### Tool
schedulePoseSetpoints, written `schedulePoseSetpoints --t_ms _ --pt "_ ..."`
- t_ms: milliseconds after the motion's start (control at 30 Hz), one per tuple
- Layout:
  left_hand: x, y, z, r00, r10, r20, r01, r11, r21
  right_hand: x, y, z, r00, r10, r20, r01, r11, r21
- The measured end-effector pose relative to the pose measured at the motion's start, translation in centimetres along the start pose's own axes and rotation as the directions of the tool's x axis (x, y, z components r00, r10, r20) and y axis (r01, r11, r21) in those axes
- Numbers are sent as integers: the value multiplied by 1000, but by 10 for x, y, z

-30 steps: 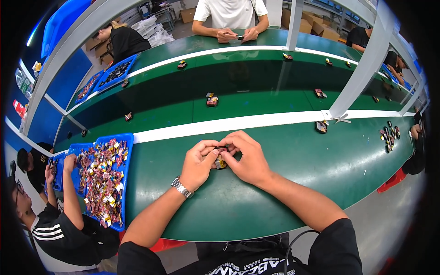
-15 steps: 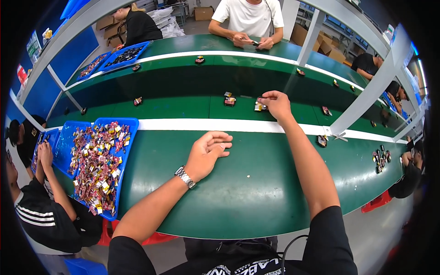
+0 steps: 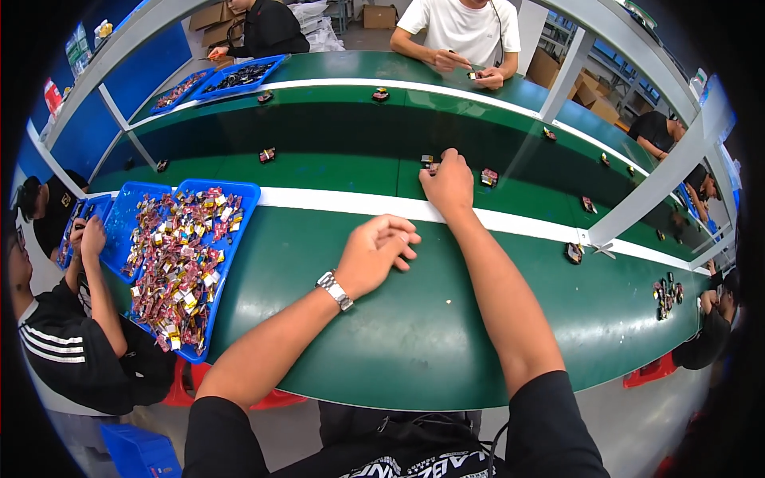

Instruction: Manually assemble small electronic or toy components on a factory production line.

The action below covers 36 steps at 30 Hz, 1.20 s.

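My right hand [image 3: 450, 185] reaches over the white rail to the green belt beyond it. Its thumb and fingers close around a small red-and-white electronic part [image 3: 430, 166], which they partly cover. Just right of that hand lies another small red electronic part [image 3: 488, 177]. My left hand [image 3: 376, 253], with a metal watch on its wrist, hovers over the near green tabletop [image 3: 374, 342]. Its fingers are loosely bent and apart, with nothing visible in them. A blue tray [image 3: 252, 209] on the left is heaped with similar red, white and yellow parts.
The white rail [image 3: 335, 201] runs across in front of me. A grey post [image 3: 637, 191] rises at the right, near a dark part [image 3: 574, 252] and a small pile of parts [image 3: 668, 296]. Co-workers sit left, right and opposite. Single parts are spaced along the belt.
My right hand has left one part and moved left to another on the belt. My left hand stays over the tabletop. The whole view has shifted a little.
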State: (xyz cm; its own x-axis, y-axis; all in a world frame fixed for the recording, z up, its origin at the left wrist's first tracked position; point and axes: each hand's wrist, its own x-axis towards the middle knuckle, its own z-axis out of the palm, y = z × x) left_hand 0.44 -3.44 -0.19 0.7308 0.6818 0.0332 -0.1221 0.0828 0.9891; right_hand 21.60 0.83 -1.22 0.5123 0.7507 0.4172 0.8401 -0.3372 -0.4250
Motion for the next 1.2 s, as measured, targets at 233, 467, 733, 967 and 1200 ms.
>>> schedulePoseSetpoints --t_ms 233,467,733,967,1200 --pt "6 17 -35 973 -210 -97 202 975 -92 -59 11 -80 883 -400 244 171 761 626" --pt "2 12 -22 918 -275 284 302 952 -54 -114 2 -122 816 -490 309 209 746 632" --pt "-4 15 -1 956 -212 204 238 965 -110 -119 10 -117 799 -590 111 488 747 452" --pt "-6 14 2 949 -216 230 234 971 -54 -122 9 -109 769 -621 149 487 721 492" --pt "-5 17 0 948 -207 243 236 967 -96 -125 7 -99 847 -517 124 369 739 564"
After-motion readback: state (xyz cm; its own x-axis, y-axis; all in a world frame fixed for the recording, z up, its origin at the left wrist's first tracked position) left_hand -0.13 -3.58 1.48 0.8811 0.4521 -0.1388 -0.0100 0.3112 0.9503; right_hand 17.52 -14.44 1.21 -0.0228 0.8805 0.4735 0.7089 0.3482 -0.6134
